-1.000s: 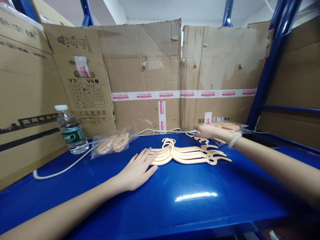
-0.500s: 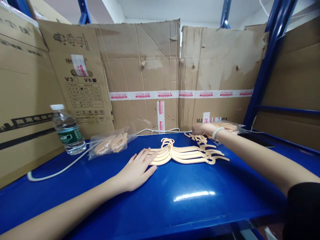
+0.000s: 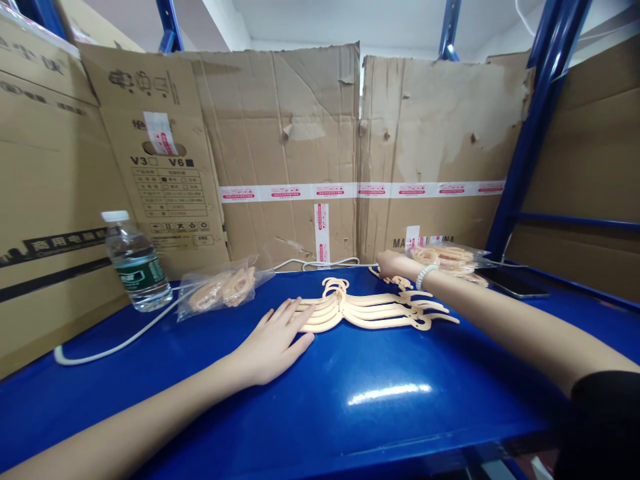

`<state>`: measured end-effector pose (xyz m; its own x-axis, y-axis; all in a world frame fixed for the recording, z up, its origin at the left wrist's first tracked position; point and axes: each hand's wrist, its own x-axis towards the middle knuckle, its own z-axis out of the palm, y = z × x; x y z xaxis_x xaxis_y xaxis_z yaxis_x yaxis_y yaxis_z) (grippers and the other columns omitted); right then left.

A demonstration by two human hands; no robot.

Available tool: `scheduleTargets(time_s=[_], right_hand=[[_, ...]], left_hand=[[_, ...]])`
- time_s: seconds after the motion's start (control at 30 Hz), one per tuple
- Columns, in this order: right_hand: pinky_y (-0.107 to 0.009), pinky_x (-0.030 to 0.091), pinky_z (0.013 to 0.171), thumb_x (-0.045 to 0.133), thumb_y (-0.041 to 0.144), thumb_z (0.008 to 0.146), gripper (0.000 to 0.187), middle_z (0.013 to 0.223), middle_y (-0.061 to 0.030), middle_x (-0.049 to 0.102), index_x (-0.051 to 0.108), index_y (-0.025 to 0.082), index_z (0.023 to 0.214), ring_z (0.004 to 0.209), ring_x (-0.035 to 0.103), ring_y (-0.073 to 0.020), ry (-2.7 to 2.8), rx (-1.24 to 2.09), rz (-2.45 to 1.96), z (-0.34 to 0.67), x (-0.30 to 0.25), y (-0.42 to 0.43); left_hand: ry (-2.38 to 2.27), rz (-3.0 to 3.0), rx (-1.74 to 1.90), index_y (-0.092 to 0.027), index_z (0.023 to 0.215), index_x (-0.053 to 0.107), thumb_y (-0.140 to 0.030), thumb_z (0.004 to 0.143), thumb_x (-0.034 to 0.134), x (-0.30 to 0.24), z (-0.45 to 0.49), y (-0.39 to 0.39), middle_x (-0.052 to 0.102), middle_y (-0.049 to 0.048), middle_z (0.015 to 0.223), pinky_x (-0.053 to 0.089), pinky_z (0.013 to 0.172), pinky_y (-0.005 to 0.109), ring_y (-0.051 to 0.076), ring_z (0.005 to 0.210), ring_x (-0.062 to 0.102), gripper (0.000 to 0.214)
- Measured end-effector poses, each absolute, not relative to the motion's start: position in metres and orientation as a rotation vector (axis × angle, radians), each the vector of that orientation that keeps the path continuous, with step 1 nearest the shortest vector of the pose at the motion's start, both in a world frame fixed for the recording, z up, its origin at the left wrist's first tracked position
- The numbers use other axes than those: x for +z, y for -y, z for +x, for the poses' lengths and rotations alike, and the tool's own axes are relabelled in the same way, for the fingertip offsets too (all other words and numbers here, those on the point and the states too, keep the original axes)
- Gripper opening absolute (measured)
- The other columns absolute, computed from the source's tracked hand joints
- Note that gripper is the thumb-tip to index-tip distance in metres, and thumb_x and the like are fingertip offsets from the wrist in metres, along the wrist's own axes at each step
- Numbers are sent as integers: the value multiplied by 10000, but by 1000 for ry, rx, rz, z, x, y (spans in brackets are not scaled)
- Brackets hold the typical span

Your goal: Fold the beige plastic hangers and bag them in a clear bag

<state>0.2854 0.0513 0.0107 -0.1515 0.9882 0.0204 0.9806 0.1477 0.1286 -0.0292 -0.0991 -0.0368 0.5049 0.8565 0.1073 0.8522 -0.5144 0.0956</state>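
Observation:
Several cream-coloured clothes hangers (image 3: 373,310) lie side by side on the blue tabletop (image 3: 320,413), their curved hooks pointing to the back and their right ends branching into curved prongs. My left hand (image 3: 280,340) rests flat over their left ends, fingers stretched out. Behind the right ends sits a small heap of cream curved pieces (image 3: 400,283). At this heap's left side is my right hand (image 3: 397,265), wearing a beaded bracelet (image 3: 425,273); its fingers are curled downward and the fingertips are hidden. What they pinch cannot be made out.
A clear plastic bag of cream pieces (image 3: 220,291) lies at the left, by a water bottle (image 3: 137,267) and a white cable (image 3: 115,353). Another bagged bundle (image 3: 455,259) and a phone (image 3: 515,283) are at the back right. Cardboard sheets (image 3: 285,133) stand behind.
My right hand has shifted left over the small heap of pieces, uncovering more of the bagged bundle and the phone. My left hand stays on the hangers.

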Motion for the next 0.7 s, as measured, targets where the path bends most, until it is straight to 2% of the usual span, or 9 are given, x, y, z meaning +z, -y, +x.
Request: scheduleTargets(time_s=[0.2, 0.3, 0.4, 0.57, 0.7], right_hand=[[-362, 527, 849, 647, 254, 877, 202, 1032, -65, 696, 660, 138, 1041, 943, 659, -185, -2484, 190, 1807, 283, 4, -47], [-279, 508, 855, 666, 101, 802, 277, 1042, -65, 722, 682, 144, 1076, 974, 667, -182, -2633, 203, 1685, 285, 3, -48], [-240, 492, 840, 659, 37, 744, 322, 1028, -90, 733, 712, 140, 1045, 983, 674, -212, -2706, 253, 1636, 291, 4, -54], [-269, 482, 869, 556, 50, 811, 327, 1067, -117, 715, 700, 157, 1084, 1001, 666, -228, -2792, 338, 1571, 299, 7, -46], [-367, 470, 934, 440, 165, 926, 387, 1220, -217, 617, 560, 78, 1283, 1115, 604, -286, -2852, 431, 1599, 293, 7, -1]], left_hand=[[-1546, 2704, 203, -252, 1500, 270, -517, 961, 305, -37, -29, 99, 188, 100, 1573, 191, 1141, 551, 300, 1449, 150, 602], [-1562, 2703, 150, -251, 1508, 244, -525, 964, 277, -34, -27, 100, 165, 99, 1579, 179, 1146, 540, 289, 1455, 127, 610], [-1572, 2706, 117, -245, 1513, 228, -527, 964, 268, -33, -26, 102, 152, 102, 1582, 175, 1149, 532, 285, 1456, 120, 618], [-1575, 2709, 128, -240, 1508, 244, -522, 965, 279, -33, -26, 102, 167, 100, 1578, 179, 1150, 526, 287, 1455, 129, 614], [-1556, 2700, 181, -243, 1502, 264, -516, 961, 308, -33, -26, 102, 188, 97, 1572, 185, 1148, 536, 299, 1448, 155, 607]])
